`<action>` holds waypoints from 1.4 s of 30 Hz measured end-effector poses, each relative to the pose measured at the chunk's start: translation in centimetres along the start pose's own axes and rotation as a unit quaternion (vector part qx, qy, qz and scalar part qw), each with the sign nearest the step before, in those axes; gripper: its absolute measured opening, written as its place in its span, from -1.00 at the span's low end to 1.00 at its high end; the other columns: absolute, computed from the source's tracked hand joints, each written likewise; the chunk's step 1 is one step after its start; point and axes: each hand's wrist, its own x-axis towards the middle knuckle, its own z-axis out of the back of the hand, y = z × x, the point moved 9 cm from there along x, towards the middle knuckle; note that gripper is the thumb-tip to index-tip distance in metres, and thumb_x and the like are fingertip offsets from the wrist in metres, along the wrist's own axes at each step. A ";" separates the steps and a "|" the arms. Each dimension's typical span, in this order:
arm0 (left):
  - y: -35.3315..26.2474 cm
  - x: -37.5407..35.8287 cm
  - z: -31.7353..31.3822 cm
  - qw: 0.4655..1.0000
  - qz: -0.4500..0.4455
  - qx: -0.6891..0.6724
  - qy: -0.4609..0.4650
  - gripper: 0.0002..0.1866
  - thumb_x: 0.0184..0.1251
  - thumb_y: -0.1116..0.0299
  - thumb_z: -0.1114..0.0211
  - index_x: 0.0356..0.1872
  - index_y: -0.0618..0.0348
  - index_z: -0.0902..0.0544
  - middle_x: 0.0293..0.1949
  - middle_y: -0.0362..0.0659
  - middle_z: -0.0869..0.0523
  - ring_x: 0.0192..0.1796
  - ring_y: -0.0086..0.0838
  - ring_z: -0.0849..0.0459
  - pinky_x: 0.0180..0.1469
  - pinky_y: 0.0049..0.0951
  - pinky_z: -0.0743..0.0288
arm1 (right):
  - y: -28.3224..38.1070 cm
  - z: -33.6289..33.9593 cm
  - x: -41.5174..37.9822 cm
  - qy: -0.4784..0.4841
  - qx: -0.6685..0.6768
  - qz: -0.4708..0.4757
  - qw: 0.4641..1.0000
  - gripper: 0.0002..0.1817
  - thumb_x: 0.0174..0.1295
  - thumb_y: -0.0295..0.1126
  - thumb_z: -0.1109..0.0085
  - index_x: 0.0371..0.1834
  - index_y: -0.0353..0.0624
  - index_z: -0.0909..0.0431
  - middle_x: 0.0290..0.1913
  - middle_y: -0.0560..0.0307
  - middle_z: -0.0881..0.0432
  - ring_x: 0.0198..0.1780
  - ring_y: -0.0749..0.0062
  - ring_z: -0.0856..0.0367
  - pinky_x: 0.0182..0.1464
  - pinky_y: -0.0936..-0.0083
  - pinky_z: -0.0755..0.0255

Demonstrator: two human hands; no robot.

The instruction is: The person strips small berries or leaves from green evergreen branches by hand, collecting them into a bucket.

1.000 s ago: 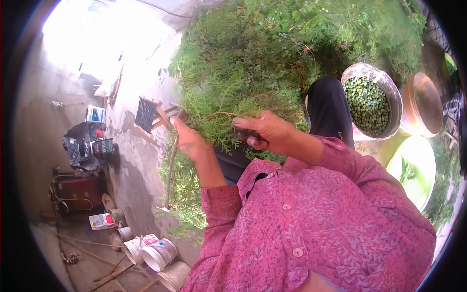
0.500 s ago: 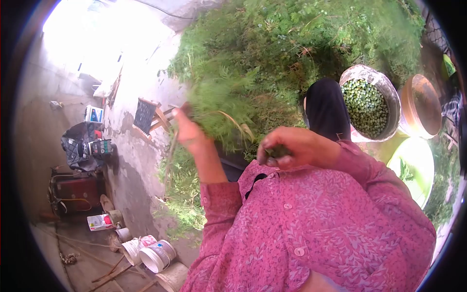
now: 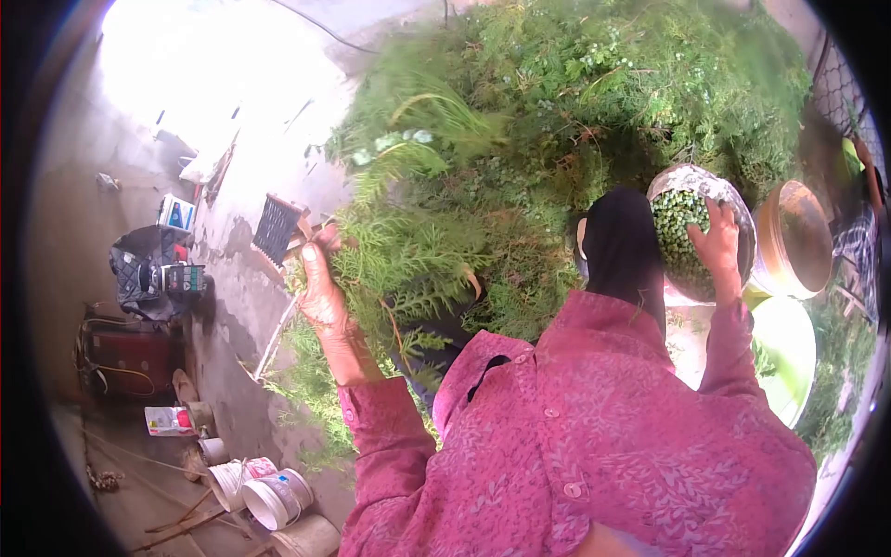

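Note:
My left hand (image 3: 325, 302) is closed around the stem of a leafy evergreen branch (image 3: 399, 251), whose feathery green sprays fan out to the right. Pale round cones (image 3: 394, 141) show on its upper sprays, somewhat blurred. Over at the right, my right hand (image 3: 717, 243) reaches into a bucket (image 3: 685, 174) with a whitish, stained rim. Its fingers are spread over the small green cones (image 3: 677, 221) that fill the bucket, and I see nothing held in them. A large heap of evergreen branches (image 3: 566, 111) lies in front of me.
My dark-trousered knee (image 3: 624, 241) rises beside the bucket. A tan tub (image 3: 806, 237) and a light green basin (image 3: 791, 357) stand farther right. To the left are a small stool (image 3: 277, 232), a dark bag (image 3: 139, 278), a red case (image 3: 135, 357) and white buckets (image 3: 277, 499).
My right hand has moved from in front of my chest to the bucket and its fingers have spread. My left hand, still gripping the branch, has shifted slightly left and down.

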 end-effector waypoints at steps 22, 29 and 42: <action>2.6 -5.2 0.3 0.991 0.117 -0.064 0.028 -0.43 0.29 -0.12 0.04 -0.11 0.28 -0.53 -0.11 -0.13 -0.56 -0.07 -0.43 -0.45 0.06 -0.39 -0.27 | 37.2 1.3 -10.3 0.400 0.657 0.173 0.615 -0.45 0.05 -0.28 -0.21 0.09 -0.32 -0.34 -0.29 0.10 -0.57 -0.29 0.58 -0.50 -0.22 0.64 -0.42; 2.1 -6.0 0.2 0.990 0.121 -0.070 0.017 -0.44 0.28 -0.10 0.01 -0.12 0.30 -0.53 -0.13 -0.12 -0.57 -0.08 -0.44 -0.45 0.05 -0.39 -0.28 | 36.2 -0.5 -12.7 0.510 0.756 -0.121 0.392 -0.62 0.13 -0.29 -0.13 -0.02 -0.21 -0.39 -0.27 0.14 -0.57 -0.29 0.49 -0.54 -0.28 0.51 -0.46; 1.8 -5.7 -0.6 0.989 0.131 -0.069 0.010 -0.44 0.25 -0.11 -0.04 -0.12 0.28 -0.54 -0.13 -0.13 -0.56 -0.09 -0.44 -0.46 0.03 -0.42 -0.29 | 37.2 -1.7 -14.6 0.639 0.719 -0.123 0.245 -0.79 0.18 -0.26 -0.07 -0.15 0.00 -0.42 -0.32 0.25 -0.54 -0.35 0.51 -0.48 -0.31 0.38 -0.46</action>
